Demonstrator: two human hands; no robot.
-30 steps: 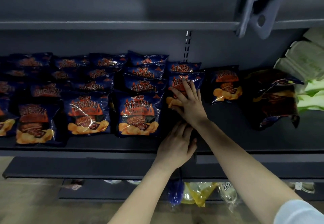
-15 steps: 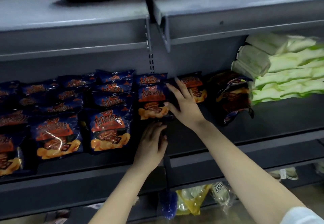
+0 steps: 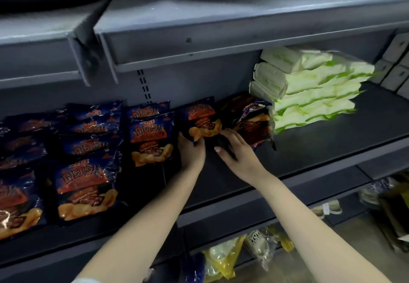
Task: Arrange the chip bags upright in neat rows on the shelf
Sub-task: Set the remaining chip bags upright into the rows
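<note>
Left hand [image 3: 191, 151] grips the lower left corner of a chip bag [image 3: 201, 120], fingers curled round its edge. Right hand [image 3: 240, 153] lies at the bag's lower right corner, fingers nearly straight and pointing left, thumb raised toward the foil. Whether it pinches the corner or merely touches it cannot be told. The bag leans back near the rear of the shelf [image 3: 321, 150], just right of the rows of chip bags [image 3: 88, 172]. A crumpled bag [image 3: 252, 121] sits just beside it on the right, with green-and-white packs [image 3: 309, 96] stacked beyond.
</note>
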